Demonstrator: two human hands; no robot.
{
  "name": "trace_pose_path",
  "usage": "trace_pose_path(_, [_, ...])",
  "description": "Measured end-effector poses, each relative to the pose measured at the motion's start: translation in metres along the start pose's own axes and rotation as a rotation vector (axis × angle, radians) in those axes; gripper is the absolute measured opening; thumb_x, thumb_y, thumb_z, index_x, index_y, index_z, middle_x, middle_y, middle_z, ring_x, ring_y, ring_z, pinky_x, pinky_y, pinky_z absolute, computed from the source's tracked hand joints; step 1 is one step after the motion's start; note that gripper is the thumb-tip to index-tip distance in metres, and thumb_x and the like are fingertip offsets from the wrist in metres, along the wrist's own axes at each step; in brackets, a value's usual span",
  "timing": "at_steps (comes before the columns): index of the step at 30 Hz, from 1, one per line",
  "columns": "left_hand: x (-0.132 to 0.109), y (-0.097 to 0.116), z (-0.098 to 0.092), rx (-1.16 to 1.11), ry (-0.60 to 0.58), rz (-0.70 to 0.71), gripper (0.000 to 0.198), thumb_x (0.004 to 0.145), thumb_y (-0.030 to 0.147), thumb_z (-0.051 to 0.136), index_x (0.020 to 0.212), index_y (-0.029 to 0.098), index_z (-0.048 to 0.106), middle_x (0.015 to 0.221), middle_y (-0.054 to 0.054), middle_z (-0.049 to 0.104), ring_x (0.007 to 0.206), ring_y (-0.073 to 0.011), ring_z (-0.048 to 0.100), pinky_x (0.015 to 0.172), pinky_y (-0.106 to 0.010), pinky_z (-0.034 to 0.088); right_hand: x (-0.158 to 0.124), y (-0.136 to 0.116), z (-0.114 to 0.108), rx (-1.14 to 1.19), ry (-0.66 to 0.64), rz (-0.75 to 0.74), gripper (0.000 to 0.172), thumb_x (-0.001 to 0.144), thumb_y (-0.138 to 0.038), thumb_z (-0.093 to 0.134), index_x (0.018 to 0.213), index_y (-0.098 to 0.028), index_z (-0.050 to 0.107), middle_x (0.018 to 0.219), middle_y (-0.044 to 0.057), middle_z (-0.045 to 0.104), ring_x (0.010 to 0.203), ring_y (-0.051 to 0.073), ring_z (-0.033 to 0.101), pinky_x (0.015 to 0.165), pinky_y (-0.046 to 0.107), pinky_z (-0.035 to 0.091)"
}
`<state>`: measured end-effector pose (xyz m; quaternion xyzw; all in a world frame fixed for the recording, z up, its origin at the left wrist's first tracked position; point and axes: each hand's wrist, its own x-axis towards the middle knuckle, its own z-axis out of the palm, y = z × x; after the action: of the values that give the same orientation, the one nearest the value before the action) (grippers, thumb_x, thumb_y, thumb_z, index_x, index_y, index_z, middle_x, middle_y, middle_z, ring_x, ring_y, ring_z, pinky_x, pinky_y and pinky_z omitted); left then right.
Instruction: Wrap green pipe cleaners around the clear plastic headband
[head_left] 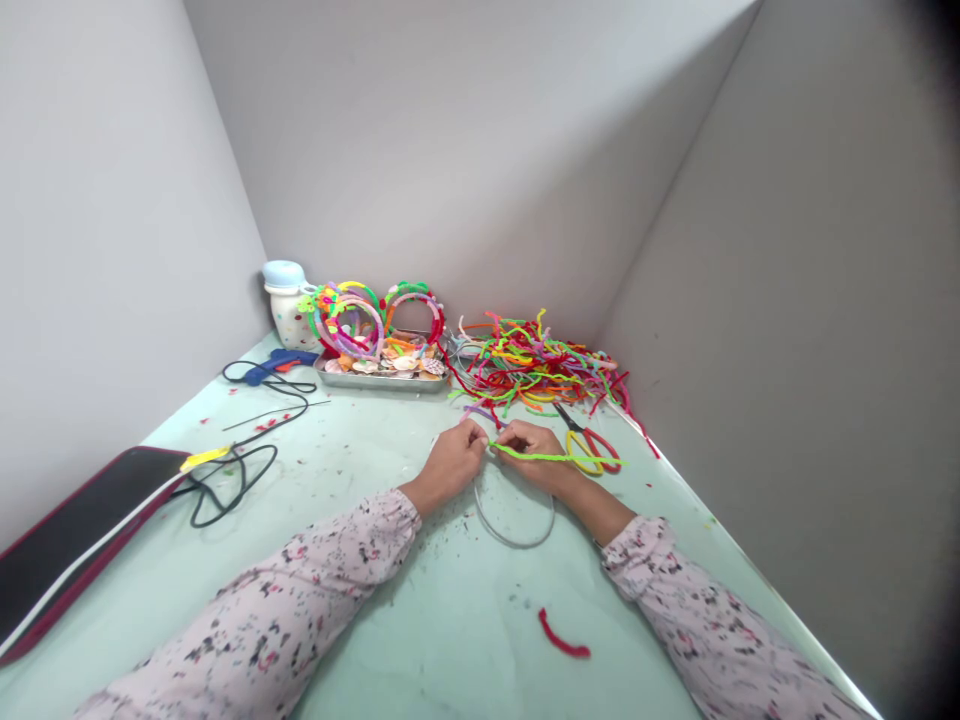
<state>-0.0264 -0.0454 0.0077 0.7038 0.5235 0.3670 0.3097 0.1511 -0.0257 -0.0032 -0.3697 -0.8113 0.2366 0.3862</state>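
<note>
Left hand [452,466] pinched the top of the thin hoop [517,527], and right hand [534,450] pinched the green pipe cleaner [577,460] right by it. Close, snug pinches kept the work from slipping. Scissors [592,450] lay just beside, below a heap of pipe cleaners [532,365].

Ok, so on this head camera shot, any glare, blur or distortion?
Head view: wide-angle distortion makes the grey walls lean; the wall on the right sits darker, its corners fading black; light is soft without harsh glare; the left hand, right hand and lime pipe cleaner look fairly sharp.
</note>
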Motion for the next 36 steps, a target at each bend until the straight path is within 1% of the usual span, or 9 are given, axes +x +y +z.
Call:
trace_pose_path(5, [0.001,-0.001,0.001,-0.01,0.001,-0.007,0.013,0.08,0.021,0.043,0.078,0.017,0.055,0.064,0.001,0.057,0.062,-0.0121,0.052,0.06,-0.022,0.039,0.0,-0.006,-0.003,-0.119,0.0,-0.086,0.019,0.084,-0.034,0.057,0.076,-0.019,0.064,0.07,0.002,0.056,0.064,0.013,0.05,0.06,0.025,0.039])
trace_pose_path(10, [0.001,-0.002,0.001,-0.033,0.008,-0.005,0.013,0.081,0.022,0.043,0.079,0.017,0.055,0.065,0.001,0.057,0.062,-0.012,0.052,0.06,-0.022,0.039,0.001,-0.015,-0.005,-0.172,-0.019,-0.112,0.017,0.086,-0.032,0.054,0.079,-0.021,0.065,0.074,0.003,0.058,0.067,0.014,0.051,0.063,0.026,0.04])
trace_pose_path(12, [0.0,-0.001,0.001,-0.035,0.008,0.005,0.014,0.081,0.022,0.043,0.08,0.017,0.056,0.065,0.001,0.058,0.062,-0.012,0.053,0.061,-0.022,0.039,0.001,-0.014,-0.005,-0.144,-0.007,-0.087,0.016,0.085,-0.031,0.055,0.078,-0.02,0.065,0.074,0.003,0.059,0.066,0.014,0.051,0.062,0.026,0.04])
trace_pose_path(17, [-0.001,0.003,-0.001,0.001,-0.009,0.035,0.019,0.085,0.027,0.041,0.082,0.018,0.058,0.064,0.001,0.059,0.062,-0.0125,0.053,0.062,-0.023,0.039,0.0,-0.005,0.001,-0.006,-0.011,0.036,0.016,0.081,-0.032,0.059,0.077,-0.018,0.064,0.072,0.002,0.061,0.063,0.013,0.051,0.058,0.025,0.04])
trace_pose_path(21, [-0.001,0.007,-0.002,0.039,-0.025,0.014,0.024,0.087,0.03,0.039,0.078,0.018,0.057,0.059,0.001,0.056,0.06,-0.0129,0.052,0.06,-0.023,0.037,0.0,-0.002,0.004,0.077,0.004,0.145,0.02,0.08,-0.037,0.061,0.08,-0.018,0.063,0.069,0.001,0.061,0.059,0.012,0.051,0.055,0.024,0.04])
trace_pose_path(24, [-0.001,0.007,-0.002,0.044,-0.021,0.009,0.026,0.087,0.032,0.038,0.073,0.018,0.055,0.057,0.001,0.055,0.059,-0.0128,0.051,0.059,-0.023,0.035,0.0,-0.002,0.004,0.121,0.017,0.179,0.023,0.079,-0.04,0.061,0.083,-0.018,0.062,0.069,0.0,0.061,0.058,0.012,0.051,0.054,0.023,0.04])
trace_pose_path(29, [0.0,0.009,-0.003,0.033,-0.027,-0.015,0.026,0.086,0.032,0.039,0.069,0.018,0.052,0.055,0.002,0.054,0.059,-0.0125,0.049,0.058,-0.022,0.035,-0.001,-0.001,0.006,0.11,0.029,0.144,0.022,0.079,-0.04,0.061,0.084,-0.018,0.062,0.069,0.0,0.061,0.058,0.012,0.051,0.055,0.023,0.041])
trace_pose_path(36, [-0.001,0.008,-0.003,-0.018,-0.021,-0.02,0.026,0.086,0.034,0.039,0.068,0.018,0.051,0.052,0.003,0.052,0.056,-0.012,0.049,0.057,-0.023,0.034,-0.001,-0.006,0.002,-0.015,0.046,0.07,0.015,0.08,-0.034,0.06,0.082,-0.02,0.063,0.069,0.0,0.059,0.06,0.012,0.05,0.057,0.024,0.041])
